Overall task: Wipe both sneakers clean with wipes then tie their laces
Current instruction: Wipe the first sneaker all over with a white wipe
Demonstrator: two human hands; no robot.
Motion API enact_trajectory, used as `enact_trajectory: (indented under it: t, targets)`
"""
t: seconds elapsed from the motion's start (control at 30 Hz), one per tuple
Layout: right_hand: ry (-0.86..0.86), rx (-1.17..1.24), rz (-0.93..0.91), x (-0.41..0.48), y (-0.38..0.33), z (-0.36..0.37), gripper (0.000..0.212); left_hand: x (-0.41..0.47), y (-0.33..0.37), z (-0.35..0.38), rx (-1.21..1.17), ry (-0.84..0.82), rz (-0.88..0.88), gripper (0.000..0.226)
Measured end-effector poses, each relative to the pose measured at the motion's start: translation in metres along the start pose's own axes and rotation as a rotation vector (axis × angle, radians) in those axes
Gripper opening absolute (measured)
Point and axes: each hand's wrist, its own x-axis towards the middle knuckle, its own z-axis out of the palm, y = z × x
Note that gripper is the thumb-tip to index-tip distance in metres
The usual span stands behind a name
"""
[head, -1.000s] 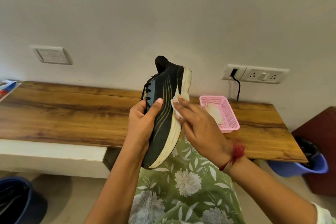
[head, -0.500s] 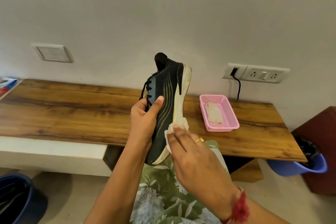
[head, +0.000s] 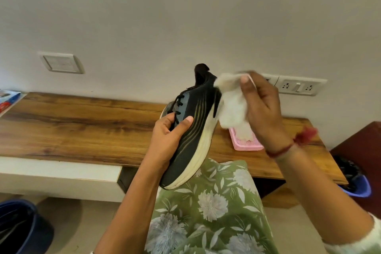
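From my head camera, my left hand (head: 169, 140) grips the sneaker (head: 191, 130) around its laced middle, toe down near my lap, heel up, its long axis steeply tilted. My right hand (head: 261, 109) clutches a wipe (head: 233, 105) pressed against the heel end of the pale sole, just right of the shoe, above the table (head: 82, 126).

Left hand (head: 167, 142) grips sneaker (head: 191, 130) heel-up over counter (head: 82, 126); right hand (head: 261, 109) presses wipe (head: 231, 105) on heel at 2 o'clock.
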Motion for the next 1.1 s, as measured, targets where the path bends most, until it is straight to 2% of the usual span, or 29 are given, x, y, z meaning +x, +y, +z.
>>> enact_trajectory:
  t: [0.07, 0.13, 0.23, 0.3, 0.37, 0.5, 0.63, 0.77, 0.83, 0.93, 1.0, 1.1]
  targets:
    - [-0.013, -0.209, -0.214, 0.023, 0.006, 0.005, 0.027, -0.003, 0.002, 0.004, -0.006, -0.068, 0.015, 0.007]
    - [-0.131, -0.472, -0.441, 0.039, 0.018, 0.013, 0.032, -0.004, 0.001, 0.008, 0.006, -0.112, 0.023, 0.010]
    - [-0.421, -0.717, -0.414, 0.046, 0.032, 0.025, 0.041, -0.003, -0.002, 0.011, 0.012, -0.129, 0.017, 0.019]
    - [-0.536, -0.841, -0.413, 0.043, 0.041, 0.026, 0.046, -0.002, -0.004, 0.011, -0.021, -0.124, -0.004, 0.021]
    - [-0.540, -0.861, -0.429, 0.039, 0.045, 0.024, 0.048, -0.001, -0.005, 0.011, -0.051, -0.123, -0.033, 0.022]
    - [-0.430, -0.901, -0.493, 0.033, 0.044, 0.023, 0.042, -0.001, -0.005, 0.016, -0.082, -0.141, -0.049, 0.023]
    - [-0.404, -0.730, -0.442, 0.041, 0.042, 0.015, 0.037, 0.000, 0.002, 0.019, -0.119, -0.200, -0.045, 0.029]
    - [-0.397, -0.446, -0.330, 0.048, 0.043, 0.003, 0.036, 0.011, 0.010, 0.004, -0.175, -0.167, -0.059, 0.030]
    - [-0.381, -0.265, -0.291, 0.048, 0.040, 0.002, 0.031, 0.024, 0.008, -0.003, -0.010, -0.156, 0.019, 0.033]
    - [-0.329, -0.083, -0.232, 0.048, 0.040, 0.005, 0.031, 0.040, 0.011, 0.001, 0.307, -0.256, 0.147, 0.066]
    - [-0.269, 0.033, -0.157, 0.047, 0.041, 0.004, 0.031, 0.049, 0.019, 0.006, 0.397, -0.371, 0.177, 0.085]
    - [-0.103, 0.210, -0.025, 0.054, 0.041, -0.004, 0.035, 0.059, 0.025, 0.007, 0.414, -0.446, 0.213, 0.083]
